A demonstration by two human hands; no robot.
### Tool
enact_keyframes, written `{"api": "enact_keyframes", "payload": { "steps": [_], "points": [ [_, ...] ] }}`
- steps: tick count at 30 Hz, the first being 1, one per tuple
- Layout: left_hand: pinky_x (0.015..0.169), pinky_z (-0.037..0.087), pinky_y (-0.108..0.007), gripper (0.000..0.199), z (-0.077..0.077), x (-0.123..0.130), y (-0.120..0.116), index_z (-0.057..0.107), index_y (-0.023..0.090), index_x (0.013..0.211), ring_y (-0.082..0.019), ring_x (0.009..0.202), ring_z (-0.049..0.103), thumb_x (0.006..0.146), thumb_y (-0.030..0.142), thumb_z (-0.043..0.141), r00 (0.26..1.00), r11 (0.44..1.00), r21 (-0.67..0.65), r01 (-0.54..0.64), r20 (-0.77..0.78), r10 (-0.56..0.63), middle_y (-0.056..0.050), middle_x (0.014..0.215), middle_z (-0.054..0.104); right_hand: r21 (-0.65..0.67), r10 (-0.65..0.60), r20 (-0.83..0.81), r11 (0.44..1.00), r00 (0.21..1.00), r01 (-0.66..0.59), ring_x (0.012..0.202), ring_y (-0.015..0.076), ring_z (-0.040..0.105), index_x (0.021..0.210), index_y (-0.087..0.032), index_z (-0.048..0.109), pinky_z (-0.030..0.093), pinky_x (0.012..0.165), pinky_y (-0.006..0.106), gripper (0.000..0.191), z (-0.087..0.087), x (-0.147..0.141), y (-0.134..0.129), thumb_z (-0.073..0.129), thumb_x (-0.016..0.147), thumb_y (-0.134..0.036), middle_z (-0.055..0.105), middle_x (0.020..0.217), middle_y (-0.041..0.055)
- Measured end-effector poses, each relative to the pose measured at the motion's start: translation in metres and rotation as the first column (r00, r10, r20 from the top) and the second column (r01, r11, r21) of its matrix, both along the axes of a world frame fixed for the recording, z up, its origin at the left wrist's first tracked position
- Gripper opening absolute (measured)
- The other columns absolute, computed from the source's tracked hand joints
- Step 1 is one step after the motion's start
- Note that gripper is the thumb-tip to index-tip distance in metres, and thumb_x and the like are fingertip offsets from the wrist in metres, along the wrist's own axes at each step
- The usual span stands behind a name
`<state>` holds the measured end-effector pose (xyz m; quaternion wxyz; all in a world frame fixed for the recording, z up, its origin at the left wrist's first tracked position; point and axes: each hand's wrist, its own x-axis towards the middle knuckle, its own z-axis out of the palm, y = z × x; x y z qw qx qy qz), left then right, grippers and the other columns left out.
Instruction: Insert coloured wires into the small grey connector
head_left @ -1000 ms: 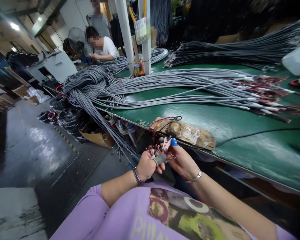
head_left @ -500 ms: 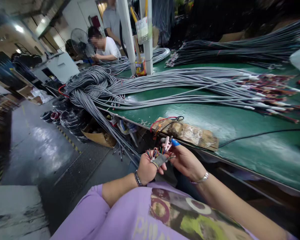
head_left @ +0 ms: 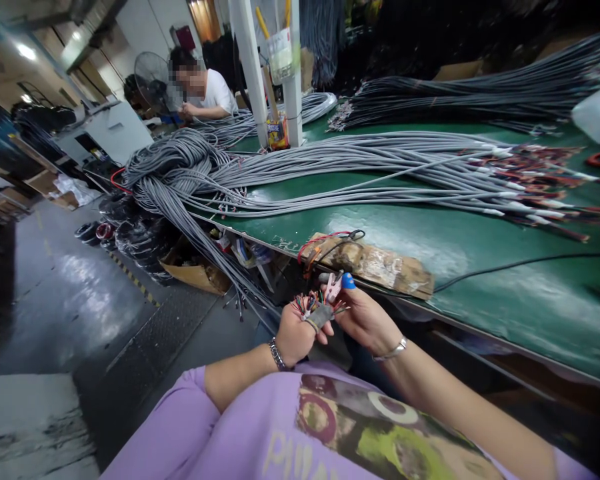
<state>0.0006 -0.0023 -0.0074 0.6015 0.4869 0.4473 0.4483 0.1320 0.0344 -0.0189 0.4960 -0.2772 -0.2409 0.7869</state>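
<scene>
My left hand is closed round a grey cable end, from which thin coloured wires fan out. Close by on the right, my right hand pinches a small pale pink clip-like tool between thumb and fingers. Blue covers the tip of the right thumb. The tool's lower end is at the coloured wires, and whether it grips one is too small to tell. Just beyond the hands, a worn wooden board lies at the edge of the green table, with a red and a black wire at its left end.
Long grey cables stretch across the table, some hanging over its edge. Dark cable bundles lie behind. A white post stands on the table. A person in white sits at the far left. An open carton is below.
The view has shifted slightly. The pink tool in my right hand has tilted a little, close to the wires. A second person standing at the back is out of sight now.
</scene>
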Motion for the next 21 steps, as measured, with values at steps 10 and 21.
{"api": "enact_keyframes", "payload": {
  "steps": [10, 21],
  "points": [
    [0.038, 0.034, -0.018, 0.046, 0.003, -0.005, -0.004, 0.058, 0.013, 0.058, -0.006, 0.036, 0.049, 0.078, 0.053, 0.064, 1.000, 1.000, -0.005, -0.014, -0.026, 0.013, -0.001, 0.052, 0.059, -0.088, -0.108, -0.038, 0.991, 0.993, 0.104, 0.062, 0.0162, 0.060, 0.079, -0.023, 0.069, 0.050, 0.059, 0.029, 0.037, -0.001, -0.002, -0.006, 0.067, 0.075, -0.060, 0.068, 0.072, 0.0015],
    [0.037, 0.035, -0.018, 0.041, 0.000, -0.009, -0.009, 0.059, 0.013, 0.060, -0.007, 0.036, 0.049, 0.079, 0.049, 0.065, 0.999, 1.000, 0.001, -0.020, 0.027, 0.020, -0.001, 0.051, 0.060, -0.092, 0.026, 0.022, 0.995, 0.999, -0.024, 0.065, 0.0136, 0.057, 0.083, -0.021, 0.071, 0.048, 0.061, 0.026, 0.035, 0.006, 0.012, -0.006, 0.069, 0.076, -0.054, 0.066, 0.074, 0.0026]
  ]
}}
